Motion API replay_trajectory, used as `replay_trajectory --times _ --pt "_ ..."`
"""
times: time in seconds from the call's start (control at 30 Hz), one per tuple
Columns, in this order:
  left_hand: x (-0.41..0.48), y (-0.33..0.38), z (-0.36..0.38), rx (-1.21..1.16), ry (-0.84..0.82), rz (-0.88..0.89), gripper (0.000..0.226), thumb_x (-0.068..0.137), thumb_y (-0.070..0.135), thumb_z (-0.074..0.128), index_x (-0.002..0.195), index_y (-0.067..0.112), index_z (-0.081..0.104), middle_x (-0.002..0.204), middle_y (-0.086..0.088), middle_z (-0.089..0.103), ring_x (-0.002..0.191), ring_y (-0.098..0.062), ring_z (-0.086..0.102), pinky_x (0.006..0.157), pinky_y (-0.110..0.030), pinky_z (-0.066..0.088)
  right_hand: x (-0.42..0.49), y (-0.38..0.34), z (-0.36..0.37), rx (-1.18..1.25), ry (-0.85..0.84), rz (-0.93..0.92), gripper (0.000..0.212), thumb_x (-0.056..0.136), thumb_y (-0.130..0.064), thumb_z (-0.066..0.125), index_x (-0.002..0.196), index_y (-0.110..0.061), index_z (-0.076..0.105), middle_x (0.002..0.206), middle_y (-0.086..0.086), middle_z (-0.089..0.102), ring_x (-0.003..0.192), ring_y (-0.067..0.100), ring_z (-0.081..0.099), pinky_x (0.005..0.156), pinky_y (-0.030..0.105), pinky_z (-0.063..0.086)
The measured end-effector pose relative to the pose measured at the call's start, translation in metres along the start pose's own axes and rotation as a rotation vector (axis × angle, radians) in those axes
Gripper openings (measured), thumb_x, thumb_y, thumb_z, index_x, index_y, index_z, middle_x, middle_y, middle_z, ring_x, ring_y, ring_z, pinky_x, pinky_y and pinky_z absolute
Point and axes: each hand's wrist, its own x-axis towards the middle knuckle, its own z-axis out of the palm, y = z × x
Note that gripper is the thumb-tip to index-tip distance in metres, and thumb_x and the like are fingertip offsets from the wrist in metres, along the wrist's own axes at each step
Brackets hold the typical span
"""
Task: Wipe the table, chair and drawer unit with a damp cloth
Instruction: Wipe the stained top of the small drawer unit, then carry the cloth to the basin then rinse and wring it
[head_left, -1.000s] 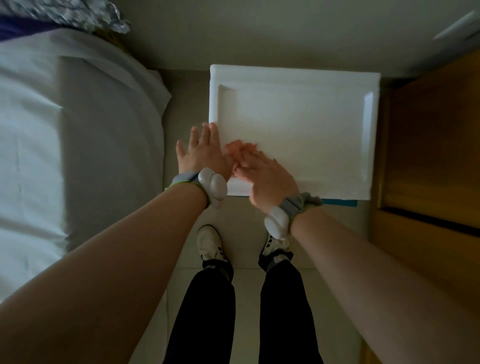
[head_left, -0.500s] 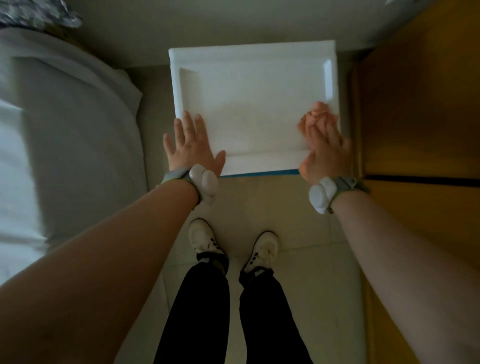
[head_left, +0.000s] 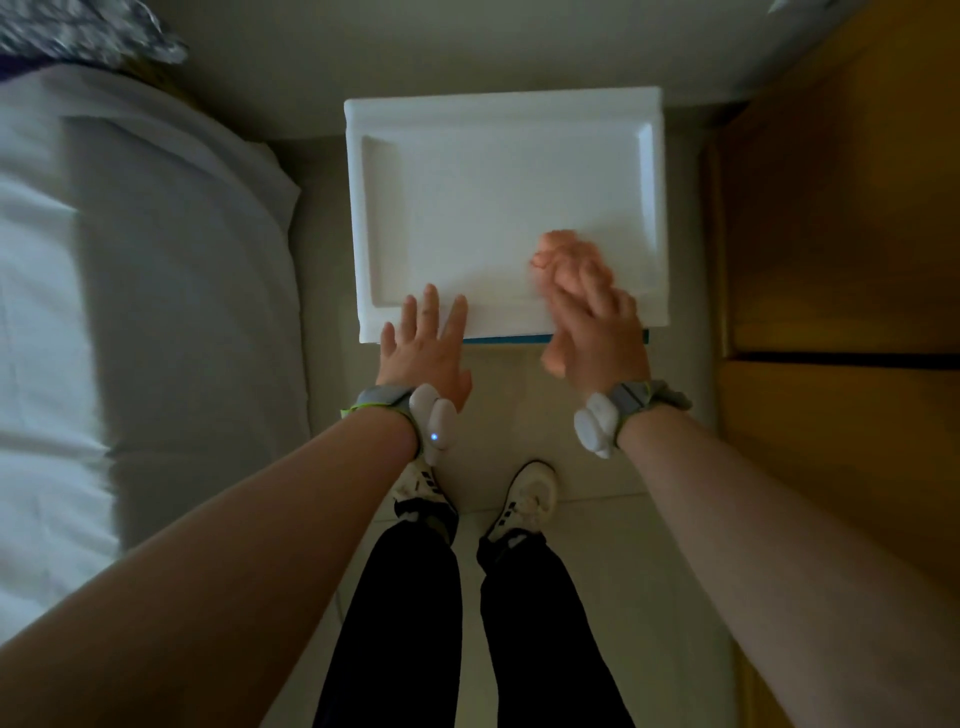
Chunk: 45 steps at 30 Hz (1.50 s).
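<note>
One pink cloth (head_left: 556, 252) under right hand (head_left: 597, 332), smooth white rimmed drawer unit (head_left: 467, 197)

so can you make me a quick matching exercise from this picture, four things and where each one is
Things:
1. left hand
2. pink cloth
3. bed
4. wooden cabinet

Places:
a. on the person's right, beside the drawer unit top
b. under the right hand, on the right part of the drawer unit top
c. spread flat at the top's near left corner
d. on the person's left

Pairs: 1-c, 2-b, 3-d, 4-a
</note>
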Motion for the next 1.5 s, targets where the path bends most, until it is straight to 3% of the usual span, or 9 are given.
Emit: replay_trajectory --times 0.23,0.4,0.53,0.7,0.83,1.1,1.37,1.43,1.5 --pt "-0.007 0.011 0.003 0.026 -0.113 -0.066 0.084 0.089 0.032 0.054 0.148 0.024 -0.005 0.155 -0.008 -0.02 0.143 -0.034 -0.012 0.116 -0.049 0.009 -0.03 0.018 -0.021 0.208 0.174 0.351 0.069 0.083 -0.001 0.048 0.146 -0.02 0.029 0.155 0.008 0.014 0.136 0.031 0.022 0.108 0.043 0.025" --pt "-0.021 0.03 -0.008 0.023 -0.156 -0.065 0.083 0.09 0.03 0.054 0.148 0.022 -0.005 0.156 -0.007 -0.016 0.144 -0.033 -0.011 0.116 -0.049 0.009 -0.049 -0.018 -0.011 0.342 -0.11 0.173 0.068 0.09 -0.008 0.048 0.149 -0.027 0.019 0.153 0.005 0.012 0.133 0.028 0.031 0.107 0.039 0.035" --pt "-0.038 0.042 -0.017 0.011 -0.135 -0.063 0.083 0.09 0.029 0.055 0.148 0.021 -0.004 0.157 -0.008 -0.009 0.144 -0.033 -0.009 0.116 -0.049 0.01 -0.064 -0.032 -0.016 0.654 -0.196 0.139 0.061 0.093 -0.009 0.046 0.147 -0.03 0.027 0.148 -0.004 0.026 0.132 0.017 0.035 0.099 0.021 0.031" --pt "-0.062 0.056 -0.042 -0.075 -0.086 -0.082 0.07 0.093 0.03 0.047 0.148 0.018 0.005 0.155 -0.008 0.018 0.144 -0.032 0.002 0.117 -0.047 0.011 -0.088 -0.042 -0.049 0.842 -0.032 0.093 0.065 0.09 0.002 0.046 0.146 -0.025 0.028 0.148 -0.006 0.034 0.135 0.003 0.032 0.112 0.027 0.031" --pt "-0.089 0.071 -0.073 -0.397 0.006 -0.07 0.05 0.098 0.034 0.035 0.145 0.016 0.027 0.141 -0.012 0.045 0.134 -0.029 0.035 0.112 -0.04 0.026 -0.107 -0.05 -0.09 0.915 0.069 0.101 0.067 0.091 -0.007 0.056 0.147 -0.027 0.024 0.15 -0.004 0.032 0.132 0.0 0.033 0.103 0.011 0.032" --pt "-0.158 0.094 -0.148 -1.122 -0.028 0.03 0.037 0.098 0.039 0.036 0.119 0.017 0.059 0.105 0.0 0.064 0.094 -0.01 0.06 0.079 -0.016 0.042 -0.151 -0.098 -0.178 0.902 0.203 0.071 0.062 0.09 -0.016 0.06 0.142 -0.033 0.032 0.139 -0.004 0.044 0.123 0.014 0.049 0.099 0.038 0.048" --pt "-0.217 0.097 -0.217 -1.069 0.03 0.158 0.025 0.092 0.037 0.05 0.102 0.018 0.061 0.099 -0.006 0.068 0.093 -0.022 0.063 0.088 -0.043 0.051 -0.207 -0.148 -0.253 1.017 0.303 0.042 0.035 0.093 -0.038 0.053 0.127 -0.046 0.047 0.127 -0.009 0.057 0.117 0.01 0.055 0.097 0.038 0.049" --pt "-0.238 0.101 -0.233 -1.041 0.058 0.247 0.02 0.091 0.034 0.052 0.095 0.017 0.061 0.093 -0.007 0.068 0.089 -0.024 0.063 0.085 -0.044 0.052 -0.229 -0.161 -0.275 1.031 0.41 0.068 0.034 0.094 -0.032 0.053 0.121 -0.051 0.047 0.117 -0.01 0.06 0.11 0.011 0.058 0.089 0.031 0.052" --pt "-0.254 0.106 -0.243 -1.017 0.092 0.328 0.016 0.089 0.034 0.056 0.086 0.019 0.059 0.082 -0.003 0.064 0.08 -0.022 0.06 0.075 -0.039 0.05 -0.246 -0.165 -0.29 1.011 0.48 0.118 0.038 0.092 -0.018 0.057 0.125 -0.036 0.052 0.11 -0.004 0.062 0.104 0.012 0.059 0.085 0.03 0.051"
